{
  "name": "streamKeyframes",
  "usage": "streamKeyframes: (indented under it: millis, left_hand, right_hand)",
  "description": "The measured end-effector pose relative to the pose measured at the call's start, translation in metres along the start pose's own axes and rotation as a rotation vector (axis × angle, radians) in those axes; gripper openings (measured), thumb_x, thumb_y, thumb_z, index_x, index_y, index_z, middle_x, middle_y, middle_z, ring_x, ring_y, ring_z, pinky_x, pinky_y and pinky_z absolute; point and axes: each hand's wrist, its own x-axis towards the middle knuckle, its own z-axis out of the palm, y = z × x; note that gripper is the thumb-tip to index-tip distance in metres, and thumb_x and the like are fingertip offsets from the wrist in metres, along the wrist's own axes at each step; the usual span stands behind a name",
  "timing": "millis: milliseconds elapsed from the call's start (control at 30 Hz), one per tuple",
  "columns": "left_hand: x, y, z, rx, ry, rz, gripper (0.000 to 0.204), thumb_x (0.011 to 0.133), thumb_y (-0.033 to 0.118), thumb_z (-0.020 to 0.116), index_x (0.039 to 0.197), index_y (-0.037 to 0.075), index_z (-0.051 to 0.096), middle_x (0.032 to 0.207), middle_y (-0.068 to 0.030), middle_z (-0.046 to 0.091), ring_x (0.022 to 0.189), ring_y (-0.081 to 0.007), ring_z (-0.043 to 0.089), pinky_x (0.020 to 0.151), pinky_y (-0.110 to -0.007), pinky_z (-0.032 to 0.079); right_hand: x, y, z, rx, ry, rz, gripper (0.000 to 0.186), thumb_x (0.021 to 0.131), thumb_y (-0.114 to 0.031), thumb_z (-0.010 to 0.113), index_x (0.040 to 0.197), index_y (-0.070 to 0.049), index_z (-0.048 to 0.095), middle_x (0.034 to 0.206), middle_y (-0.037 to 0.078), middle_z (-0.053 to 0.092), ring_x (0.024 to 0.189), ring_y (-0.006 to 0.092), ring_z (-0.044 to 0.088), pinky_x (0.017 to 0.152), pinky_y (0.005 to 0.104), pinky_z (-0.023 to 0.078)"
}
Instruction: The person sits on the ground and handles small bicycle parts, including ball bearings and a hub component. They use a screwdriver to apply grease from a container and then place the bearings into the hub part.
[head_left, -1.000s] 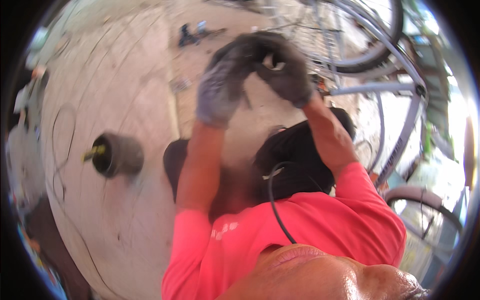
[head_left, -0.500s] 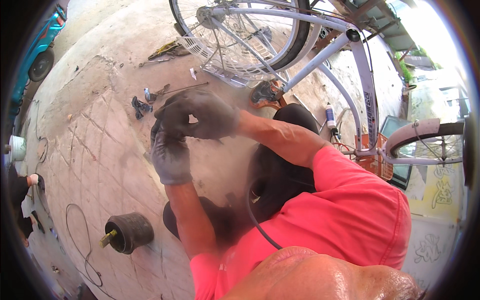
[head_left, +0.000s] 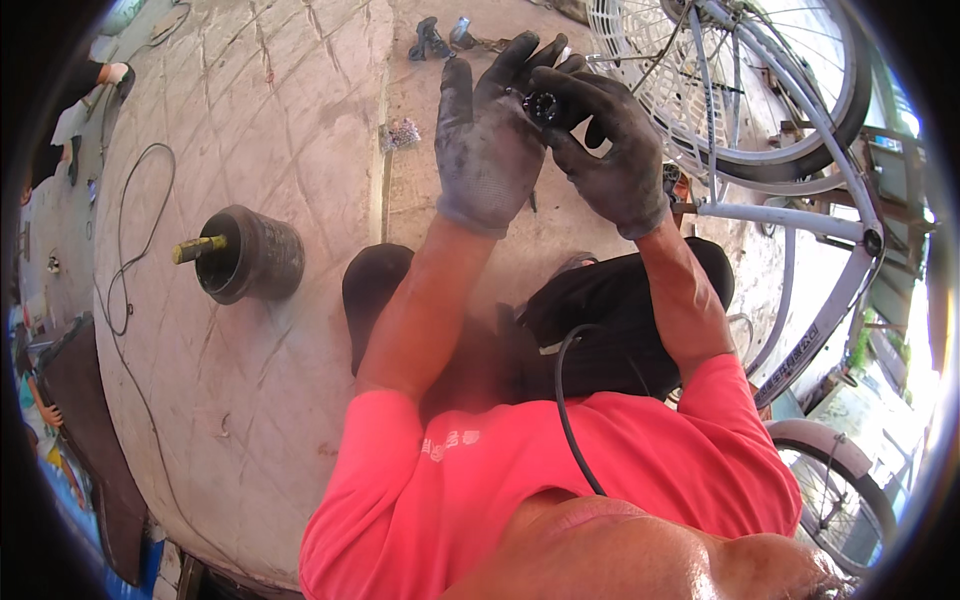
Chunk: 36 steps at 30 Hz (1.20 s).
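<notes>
Both my hands wear dirty grey work gloves and are raised together in front of me. My left hand (head_left: 487,140) has its palm toward me with fingers spread upward. My right hand (head_left: 607,145) pinches a small black round part (head_left: 543,104) with its fingertips, against the fingers of the left hand. The part is mostly hidden by the fingers. My forearms are bare and my sleeves are coral red.
A dark metal cylinder with a yellow-tipped shaft (head_left: 245,255) lies on the concrete floor (head_left: 290,130) at left. A white bicycle frame and wheel (head_left: 770,110) stand at right. Small tools (head_left: 432,40) lie farther ahead. A thin cable (head_left: 125,260) snakes at far left.
The view has swung, so the bicycle now sits at the right and the cylinder at mid-left. My hands stay together, now sharp, with the small part visible between the fingers.
</notes>
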Motion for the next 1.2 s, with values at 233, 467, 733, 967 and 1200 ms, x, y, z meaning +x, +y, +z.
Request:
streamKeyframes:
  millis: [233, 467, 733, 967, 1200]
  left_hand:
    - [0.008, -0.006, 0.001, 0.020, -0.012, 0.076, 0.077, 0.106, 0.064, 0.033, 0.150, 0.003, 0.045, 0.149, -0.0207, 0.051, 0.142, -0.0370, 0.045, 0.121, -0.051, 0.034]
    - [0.008, -0.003, 0.006, -0.002, -0.031, 0.061, 0.076, 0.105, 0.064, 0.034, 0.150, 0.004, 0.045, 0.148, -0.0227, 0.052, 0.142, -0.0382, 0.045, 0.119, -0.053, 0.036]
    - [0.006, -0.003, 0.004, 0.018, -0.022, 0.059, 0.075, 0.105, 0.064, 0.033, 0.149, 0.005, 0.047, 0.148, -0.0225, 0.053, 0.142, -0.0372, 0.045, 0.119, -0.054, 0.036]
    - [0.002, -0.004, 0.010, -0.014, -0.032, 0.042, 0.079, 0.105, 0.066, 0.030, 0.151, 0.003, 0.046, 0.149, -0.0216, 0.052, 0.141, -0.0361, 0.047, 0.121, -0.051, 0.035]
    - [0.001, -0.015, 0.010, 0.056, -0.065, 0.037, 0.085, 0.105, 0.069, 0.024, 0.153, 0.002, 0.044, 0.152, -0.0188, 0.050, 0.138, -0.0344, 0.049, 0.120, -0.049, 0.035]
  right_hand:
    - [-0.001, 0.009, 0.000, -0.015, -0.010, -0.034, 0.056, 0.077, 0.004, 0.080, 0.128, -0.016, 0.071, 0.121, 0.005, 0.071, 0.095, 0.0152, 0.071, 0.070, 0.0265, 0.054]
    - [0.003, 0.003, -0.008, -0.001, -0.088, 0.054, 0.059, 0.077, 0.003, 0.081, 0.131, -0.016, 0.069, 0.118, 0.005, 0.072, 0.096, 0.0155, 0.070, 0.069, 0.0268, 0.053]
    - [0.006, -0.007, -0.008, 0.008, -0.084, 0.012, 0.055, 0.075, 0.004, 0.080, 0.127, -0.012, 0.069, 0.112, 0.006, 0.072, 0.091, 0.0181, 0.070, 0.071, 0.0293, 0.054]
    - [0.003, -0.006, -0.007, 0.026, 0.002, -0.012, 0.056, 0.074, 0.003, 0.081, 0.127, -0.012, 0.069, 0.115, 0.006, 0.072, 0.092, 0.0173, 0.070, 0.072, 0.0289, 0.055]
    - [-0.004, 0.012, 0.001, -0.061, 0.036, 0.017, 0.058, 0.076, 0.000, 0.083, 0.131, -0.015, 0.070, 0.122, 0.006, 0.071, 0.096, 0.0141, 0.069, 0.069, 0.0264, 0.054]
